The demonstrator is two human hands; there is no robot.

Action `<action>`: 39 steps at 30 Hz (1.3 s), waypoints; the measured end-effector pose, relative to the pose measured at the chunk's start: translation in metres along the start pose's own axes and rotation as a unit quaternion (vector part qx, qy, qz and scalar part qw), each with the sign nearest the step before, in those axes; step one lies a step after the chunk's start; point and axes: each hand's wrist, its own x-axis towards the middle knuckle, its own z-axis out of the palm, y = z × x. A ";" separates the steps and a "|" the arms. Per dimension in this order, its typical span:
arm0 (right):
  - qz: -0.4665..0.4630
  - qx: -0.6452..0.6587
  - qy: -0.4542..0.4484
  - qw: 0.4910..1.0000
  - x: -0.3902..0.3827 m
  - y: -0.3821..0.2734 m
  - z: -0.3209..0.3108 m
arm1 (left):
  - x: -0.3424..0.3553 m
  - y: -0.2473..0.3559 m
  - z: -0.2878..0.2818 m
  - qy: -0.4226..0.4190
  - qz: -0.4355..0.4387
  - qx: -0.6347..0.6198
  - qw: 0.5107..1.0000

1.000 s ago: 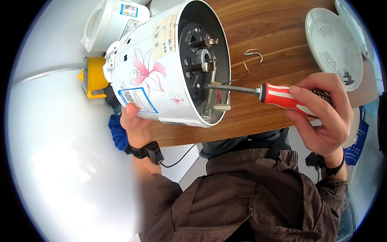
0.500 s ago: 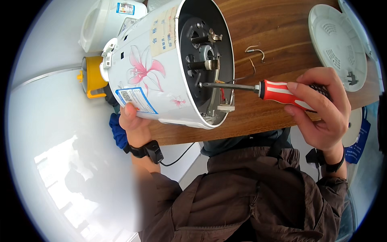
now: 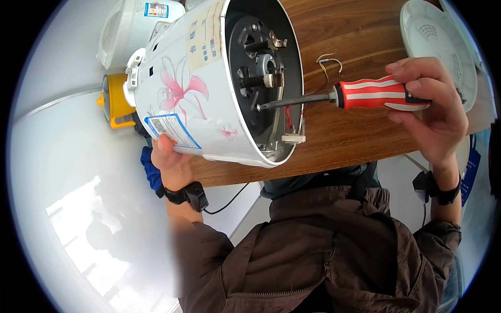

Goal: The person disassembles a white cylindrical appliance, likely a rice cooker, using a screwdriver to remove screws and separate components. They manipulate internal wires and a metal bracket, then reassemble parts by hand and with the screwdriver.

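A white rice cooker body point(image 3: 151, 88) with pink flowers lies tilted on its side, its open underside toward the right. My left hand point(image 3: 169, 159) grips its lower side, thumb over the blue-edged label; the other fingers are mostly hidden beneath. Inside the underside show a black round plate point(image 3: 249, 52), metal brackets and a red wire. My right hand point(image 3: 436, 99) is closed round the red-and-white handle of a screwdriver point(image 3: 370, 94). The screwdriver's tip meets a screw point(image 3: 258, 108) on the lower part of the black plate.
A wooden table point(image 3: 355, 47) lies under the work, with a loose bent wire point(image 3: 334, 62) on it. At the far right stands a white vented cover point(image 3: 438, 39). A yellow container point(image 3: 117, 101) and a white lidded appliance point(image 3: 128, 31) are at the left.
My right hand has shifted right and slightly up, its fingers now farther back on the turned screwdriver handle. The tip stays at the screw. The cooker has moved slightly left.
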 end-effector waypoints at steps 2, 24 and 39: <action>-0.012 -0.026 -0.004 1.000 0.000 0.004 0.000 | -0.002 -0.001 -0.004 -0.013 0.005 -0.008 1.000; 0.346 0.059 -0.074 0.933 0.010 -0.053 -0.008 | -0.012 0.003 -0.001 0.049 -0.024 0.028 0.998; 0.335 0.136 -0.121 0.924 0.016 -0.048 -0.008 | -0.006 0.004 0.002 0.038 -0.034 0.059 0.997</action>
